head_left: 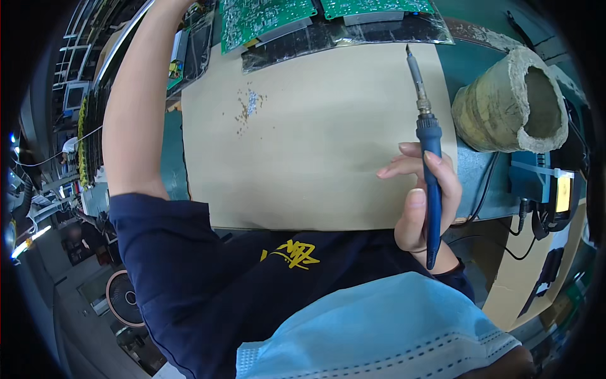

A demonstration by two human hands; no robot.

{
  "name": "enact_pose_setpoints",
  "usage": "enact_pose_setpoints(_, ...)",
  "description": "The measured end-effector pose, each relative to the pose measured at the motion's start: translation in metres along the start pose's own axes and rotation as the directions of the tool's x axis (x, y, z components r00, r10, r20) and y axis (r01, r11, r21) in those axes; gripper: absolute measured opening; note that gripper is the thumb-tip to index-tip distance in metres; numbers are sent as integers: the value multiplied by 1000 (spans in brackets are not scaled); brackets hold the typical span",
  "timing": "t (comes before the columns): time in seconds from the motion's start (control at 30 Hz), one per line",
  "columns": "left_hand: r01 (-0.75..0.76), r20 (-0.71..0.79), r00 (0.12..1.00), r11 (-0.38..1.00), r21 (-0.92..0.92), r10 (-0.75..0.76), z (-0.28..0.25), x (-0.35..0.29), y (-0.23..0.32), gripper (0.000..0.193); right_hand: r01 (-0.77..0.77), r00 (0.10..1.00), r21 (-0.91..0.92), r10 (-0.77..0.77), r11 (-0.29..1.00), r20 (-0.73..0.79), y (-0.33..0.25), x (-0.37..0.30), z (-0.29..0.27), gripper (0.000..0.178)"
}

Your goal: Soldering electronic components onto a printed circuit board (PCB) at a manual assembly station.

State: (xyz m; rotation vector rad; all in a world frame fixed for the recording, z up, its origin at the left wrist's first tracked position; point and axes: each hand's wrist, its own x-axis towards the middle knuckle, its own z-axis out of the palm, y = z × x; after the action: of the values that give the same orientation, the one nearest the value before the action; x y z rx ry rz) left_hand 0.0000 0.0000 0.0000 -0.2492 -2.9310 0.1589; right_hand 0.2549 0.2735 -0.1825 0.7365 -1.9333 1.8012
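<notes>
My right hand (421, 199) holds a blue-handled soldering iron (430, 164) at the right edge of a tan cardboard sheet (303, 145). The iron's metal tip points away from me toward green circuit boards (265, 19) lying on dark plastic bags at the far edge. My left arm (132, 107) stretches up and away at the left. Its hand leaves the picture at the top, so what it touches is hidden.
A rough, hollow, beige cylinder (511, 104) stands to the right of the sheet. A soldering station with a lit display (558, 192) and black cables sits beyond it. Small solder bits (249, 104) are scattered on the sheet. A fan (123, 297) stands on the floor at lower left.
</notes>
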Motion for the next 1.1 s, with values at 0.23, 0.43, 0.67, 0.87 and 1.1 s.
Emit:
enact_pose_setpoints(0.23, -100, 179, 980, 991, 86, 83, 69, 144, 22, 77, -57, 998, -1, 57, 998, -35, -8, 8, -7, 46)
enact_pose_setpoints(0.43, -169, 273, 949, 985, 31, 154, 129, 199, 33, 71, -108, 994, 43, 109, 993, -30, -8, 10, -11, 48)
enact_pose_setpoints(0.67, -128, 245, 956, 981, -143, 161, 143, 201, 20, 66, -123, 992, 33, 123, 992, 3, -6, 7, -12, 50)
enact_pose_setpoints(0.87, -121, 274, 956, 992, 48, 103, 107, 138, -89, 46, -123, 992, -59, 125, 991, 23, -12, 5, -8, 50)
enact_pose_setpoints(1.1, 366, 368, 852, 926, 91, -373, 91, 7, -217, 46, -165, 985, -87, 168, 982, 24, -15, 5, -3, 49)
